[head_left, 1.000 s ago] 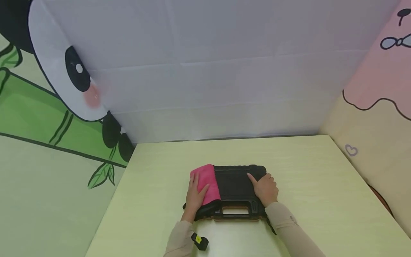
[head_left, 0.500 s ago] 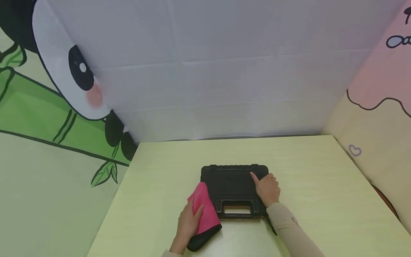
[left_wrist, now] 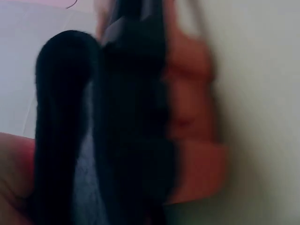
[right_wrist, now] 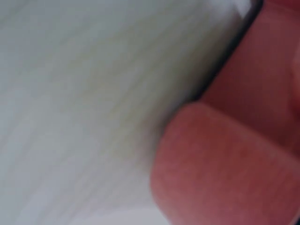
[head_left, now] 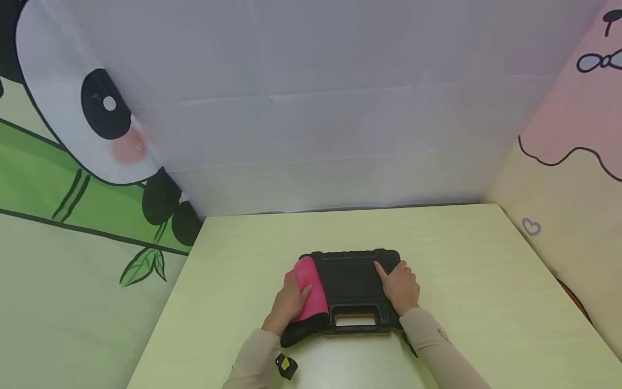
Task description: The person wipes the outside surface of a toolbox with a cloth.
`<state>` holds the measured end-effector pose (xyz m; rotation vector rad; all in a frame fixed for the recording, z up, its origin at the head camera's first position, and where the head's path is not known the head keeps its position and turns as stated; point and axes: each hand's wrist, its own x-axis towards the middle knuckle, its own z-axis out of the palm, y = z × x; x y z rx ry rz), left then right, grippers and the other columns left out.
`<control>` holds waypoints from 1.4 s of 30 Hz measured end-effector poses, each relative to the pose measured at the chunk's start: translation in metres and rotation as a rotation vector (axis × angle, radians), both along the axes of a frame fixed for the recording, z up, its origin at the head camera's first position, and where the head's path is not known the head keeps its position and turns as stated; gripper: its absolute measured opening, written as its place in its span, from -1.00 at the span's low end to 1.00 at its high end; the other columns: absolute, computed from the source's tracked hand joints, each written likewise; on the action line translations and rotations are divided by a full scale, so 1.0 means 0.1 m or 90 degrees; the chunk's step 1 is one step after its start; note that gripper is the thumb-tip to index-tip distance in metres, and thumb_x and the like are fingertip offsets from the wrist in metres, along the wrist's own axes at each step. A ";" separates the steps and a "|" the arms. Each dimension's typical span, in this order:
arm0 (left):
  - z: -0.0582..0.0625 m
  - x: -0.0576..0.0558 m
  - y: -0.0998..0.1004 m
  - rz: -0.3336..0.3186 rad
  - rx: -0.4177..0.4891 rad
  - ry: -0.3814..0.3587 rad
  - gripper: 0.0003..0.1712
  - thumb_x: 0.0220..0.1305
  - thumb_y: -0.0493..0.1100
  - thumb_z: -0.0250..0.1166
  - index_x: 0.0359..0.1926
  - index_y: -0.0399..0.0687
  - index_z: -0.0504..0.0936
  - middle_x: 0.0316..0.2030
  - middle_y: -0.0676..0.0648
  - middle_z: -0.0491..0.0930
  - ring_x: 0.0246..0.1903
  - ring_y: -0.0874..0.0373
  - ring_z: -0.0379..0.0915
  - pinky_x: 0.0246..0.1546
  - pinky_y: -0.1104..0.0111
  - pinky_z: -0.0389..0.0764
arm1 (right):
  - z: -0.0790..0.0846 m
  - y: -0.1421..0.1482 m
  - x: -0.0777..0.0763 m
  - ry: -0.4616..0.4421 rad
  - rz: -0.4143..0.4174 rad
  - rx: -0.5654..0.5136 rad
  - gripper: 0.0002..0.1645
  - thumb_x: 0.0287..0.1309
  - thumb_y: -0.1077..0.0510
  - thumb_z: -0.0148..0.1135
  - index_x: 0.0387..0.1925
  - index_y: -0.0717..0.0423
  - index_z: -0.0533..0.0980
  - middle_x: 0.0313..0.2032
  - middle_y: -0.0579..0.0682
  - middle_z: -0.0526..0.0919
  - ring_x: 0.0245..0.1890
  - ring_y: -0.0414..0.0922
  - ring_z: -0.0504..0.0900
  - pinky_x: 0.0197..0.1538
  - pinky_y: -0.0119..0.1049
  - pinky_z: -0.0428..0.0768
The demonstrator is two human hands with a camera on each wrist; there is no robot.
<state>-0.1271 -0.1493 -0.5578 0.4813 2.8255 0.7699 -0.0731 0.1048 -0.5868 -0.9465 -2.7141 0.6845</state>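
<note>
A black plastic carrying case [head_left: 351, 281] with a handle lies flat on the table. In the left wrist view its underside half shows orange [left_wrist: 194, 108]. A folded pink cloth [head_left: 311, 283] with a black border covers the case's left end. My left hand [head_left: 288, 303] holds this cloth, thumb on top. Seen close up, the cloth's fold [left_wrist: 65, 70] has a black edge and a grey inner side, beside the case. My right hand [head_left: 402, 287] grips the case's right end, its thumb lying on the lid. Skin of that hand [right_wrist: 225, 168] fills the right wrist view's lower right.
The pale yellow table [head_left: 233, 270] reaches back to a white sheet wall [head_left: 330, 135]. A cartoon-printed panel [head_left: 568, 135] borders the right side, and another [head_left: 73, 227] the left. A small black device with a yellow label [head_left: 285, 366] sits at the left cuff.
The left hand drew the cloth off the case toward the near left, then brought it back onto the case's left end. The right hand keeps its grip on the case.
</note>
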 end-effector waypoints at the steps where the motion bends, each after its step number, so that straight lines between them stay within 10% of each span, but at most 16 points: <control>1: 0.04 -0.08 0.06 0.001 -0.006 -0.009 -0.25 0.27 0.00 0.13 0.23 -0.52 0.15 0.06 -0.41 0.41 -0.13 -0.22 0.48 -0.06 0.03 0.52 | 0.03 0.04 -0.02 -0.003 0.004 0.001 -0.09 0.16 -0.41 -0.10 -0.16 0.48 0.31 -0.37 0.37 0.50 -0.40 0.23 0.55 -0.47 0.03 0.52; 8: 0.16 -0.57 0.40 0.059 0.025 -0.052 -0.53 0.29 0.01 0.10 -0.02 -0.33 0.42 -0.33 -0.21 0.54 -0.41 0.03 0.41 -0.35 0.23 0.49 | 0.20 0.32 -0.13 -0.025 0.013 -0.004 -0.08 0.18 -0.41 -0.15 -0.08 0.47 0.29 -0.31 0.38 0.51 -0.31 0.25 0.55 -0.41 0.06 0.52; 14: 0.20 -0.64 0.57 0.099 0.050 -0.056 -0.54 0.30 0.03 0.08 -0.05 -0.31 0.46 -0.25 -0.24 0.58 -0.36 -0.01 0.45 -0.27 0.18 0.52 | 0.29 0.45 -0.17 -0.018 0.006 0.007 -0.09 0.19 -0.37 -0.12 -0.09 0.50 0.28 -0.33 0.40 0.50 -0.33 0.26 0.56 -0.43 0.05 0.51; 28: 0.20 -0.28 0.35 0.058 0.050 -0.051 -0.56 0.27 0.06 0.11 -0.09 -0.23 0.52 -0.50 -0.09 0.52 -0.52 0.12 0.35 -0.53 0.37 0.35 | 0.28 0.39 -0.18 -0.010 -0.018 0.020 -0.11 0.20 -0.36 -0.11 -0.12 0.51 0.30 -0.33 0.39 0.50 -0.33 0.25 0.55 -0.42 0.05 0.52; 42: 0.15 0.28 -0.31 -0.012 0.170 -0.088 -0.29 0.30 0.04 0.08 0.32 -0.29 0.19 0.18 -0.37 0.35 0.08 -0.26 0.36 0.07 -0.08 0.42 | 0.34 0.03 -0.12 0.000 -0.036 0.064 -0.16 0.21 -0.31 -0.06 -0.20 0.54 0.33 -0.42 0.40 0.50 -0.43 0.26 0.56 -0.51 0.04 0.52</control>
